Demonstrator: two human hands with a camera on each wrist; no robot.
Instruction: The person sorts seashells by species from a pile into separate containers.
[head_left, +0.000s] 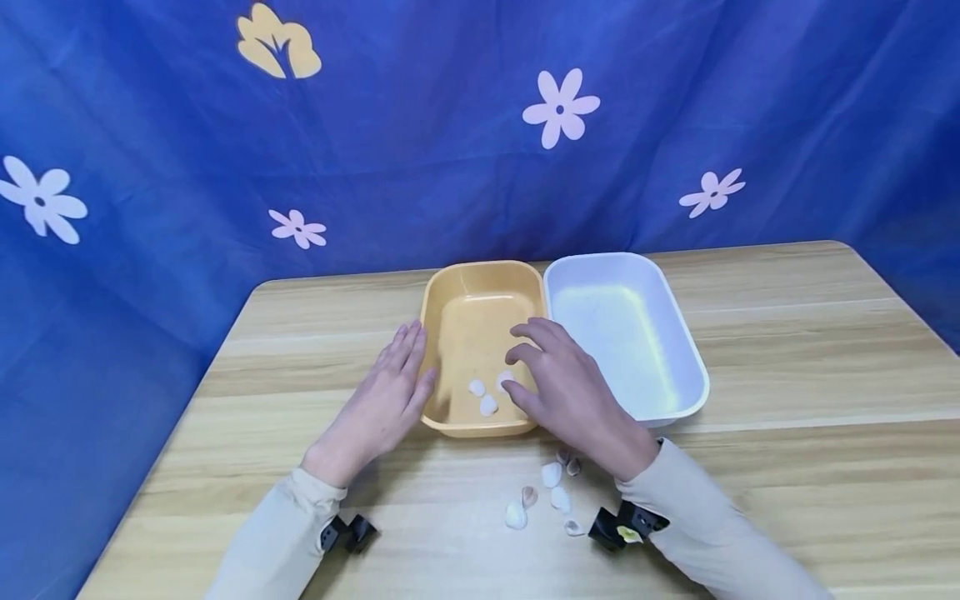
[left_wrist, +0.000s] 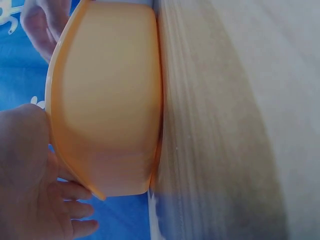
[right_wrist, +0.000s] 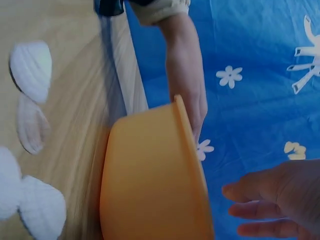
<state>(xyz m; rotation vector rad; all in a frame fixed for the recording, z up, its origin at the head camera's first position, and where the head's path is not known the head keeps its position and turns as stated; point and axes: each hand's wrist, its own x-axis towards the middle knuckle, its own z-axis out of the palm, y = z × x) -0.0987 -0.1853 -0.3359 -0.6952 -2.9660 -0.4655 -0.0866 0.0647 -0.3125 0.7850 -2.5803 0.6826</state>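
Blue fabric backdrop with pale flowers (head_left: pixel 420 167) behind, pale wood-grain tabletop (head_left: pixel 810 367) in front. White rounded rectangular tray, plastic-looking (head_left: pixel 607 333), sits just beside a matching orange tray (head_left: pixel 480 304), to its right.

Left grip, a bare hand (head_left: pixel 382 400): released, fingers straight, resting against orange tray's left rim. Right grip, also bare (head_left: pixel 566 383): over orange tray's right side, fingers bent and spread; looks released, nothing between them.

Three small white shells (head_left: pixel 489 406) are in orange tray, near end; one is right by the right thumb, can't tell if touching. More white and brownish shells (head_left: pixel 515 515) lie loose on the tabletop, nearer the person.

Handling, my take: light flat pressure from the left should steady the tray; too much could tip it. Right works best low, fingertips on opposite shell edges, no squeezing: thin shells may chip. Clear the rim before any sideways move.
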